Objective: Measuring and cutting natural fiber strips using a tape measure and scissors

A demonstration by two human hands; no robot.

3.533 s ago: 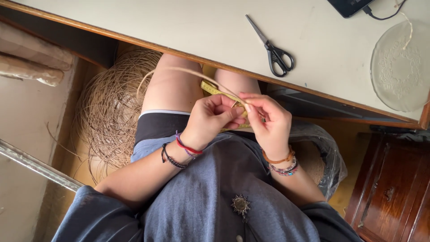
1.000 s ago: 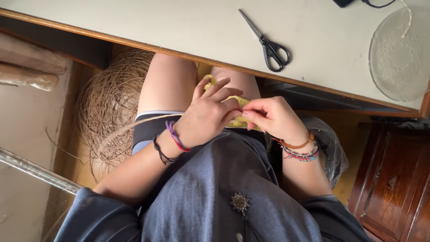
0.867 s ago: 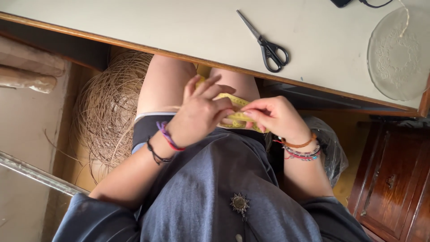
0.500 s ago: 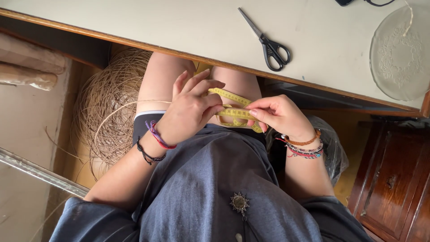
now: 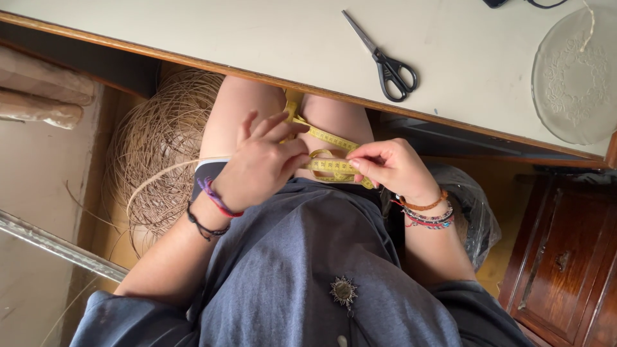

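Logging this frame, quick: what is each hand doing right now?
Left hand: fingers partly spread, touching the yellow tape measure.
Right hand: closed, pinching the tape measure.

Yellow tape [image 5: 331, 165] with black marks; black scissors [image 5: 384, 59] at 1 o'clock; grey-blue dress [image 5: 308, 270]; tan fibre coil [image 5: 164, 138] at 9 o'clock

Both hands [image 5: 263, 164] pinching yellow tape measure [image 5: 331, 164] over lap, scissors [image 5: 382, 59] on table [image 5: 193, 32]

A home craft corner — scissors [image 5: 384, 59] on a worktable [image 5: 193, 32], coiled rattan [image 5: 164, 135] below.
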